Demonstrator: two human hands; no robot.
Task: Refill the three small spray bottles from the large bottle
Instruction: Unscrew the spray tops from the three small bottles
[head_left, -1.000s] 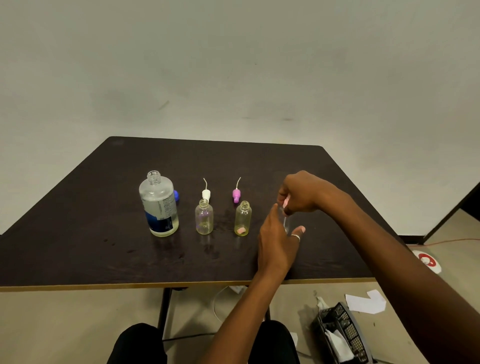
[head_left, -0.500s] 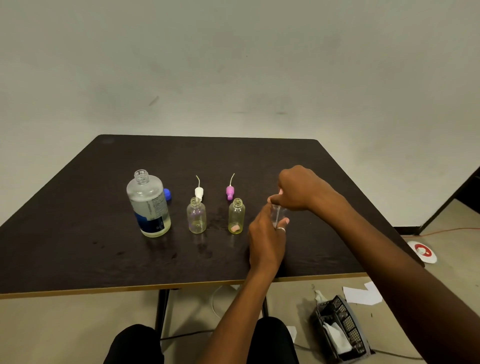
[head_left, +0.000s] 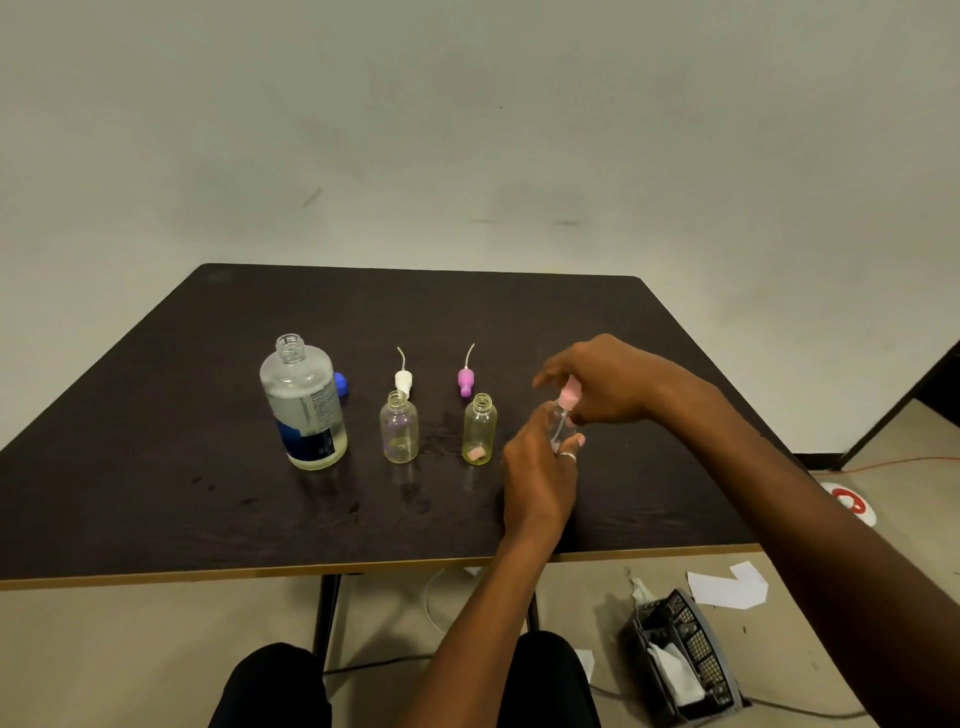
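1. 2 of the 3 small spray bottles, a clear bottle (head_left: 399, 434) and a yellow bottle (head_left: 479, 430), stand open-necked in a row across the middle of the counter (head_left: 156, 493), probably so that each mouth is ready for pouring.
2. A white spray head (head_left: 403, 382) and a purple spray head (head_left: 466, 381) lie just behind them toward the far edge, each by its own bottle. This likely keeps the pairs matched.
3. At the row's left end the large bottle (head_left: 304, 410) stands uncapped. Its blue cap (head_left: 340, 385) sits just behind it, out of the pouring path.
4. Toward the right edge, the left grip (head_left: 537, 478) curls round the third small bottle (head_left: 560, 426), seemingly bracing it against turning. Whether its base touches the counter is hidden.
5. The right grip (head_left: 597, 384) pinches the pink spray head (head_left: 569, 395) at that bottle's neck, apparently to twist it off. Whether the thread is free cannot be told.
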